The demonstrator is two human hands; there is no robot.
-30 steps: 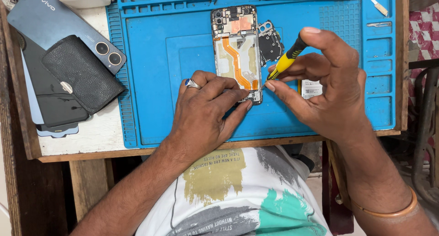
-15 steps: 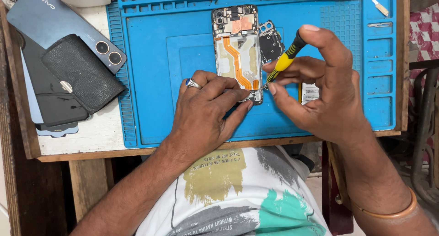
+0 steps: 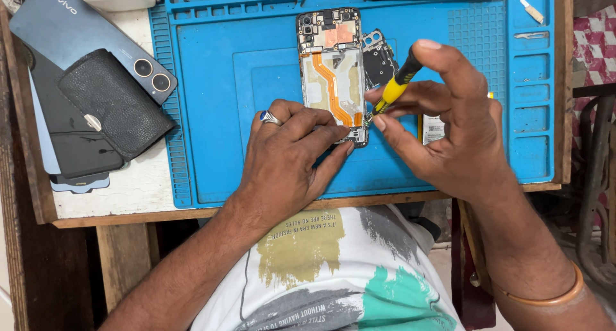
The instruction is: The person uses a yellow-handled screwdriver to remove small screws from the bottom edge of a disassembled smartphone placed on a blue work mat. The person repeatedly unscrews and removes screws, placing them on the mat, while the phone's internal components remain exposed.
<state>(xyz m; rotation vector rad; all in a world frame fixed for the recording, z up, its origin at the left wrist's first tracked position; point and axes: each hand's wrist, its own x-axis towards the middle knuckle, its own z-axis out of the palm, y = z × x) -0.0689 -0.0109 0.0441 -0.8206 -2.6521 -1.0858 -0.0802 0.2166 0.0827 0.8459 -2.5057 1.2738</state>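
Blue mat (image 3: 244, 61); screwdriver (image 3: 393, 90) tip hidden behind fingers (image 3: 391, 129).

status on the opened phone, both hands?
Left hand pins the opened phone at its lower end on the blue mat. Right hand holds a yellow-black screwdriver, tip at the phone's lower right edge. Loose black part lies alongside.

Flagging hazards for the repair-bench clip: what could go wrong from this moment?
1. The right hand works a yellow-handled screwdriver at the lower edge of the opened phone, close to the orange flex cable; a slip might gouge it.
2. The left hand pins only the phone's bottom end, so it could pivot on the blue mat.
3. The loose black cover piece lies right beside the phone and could get knocked.
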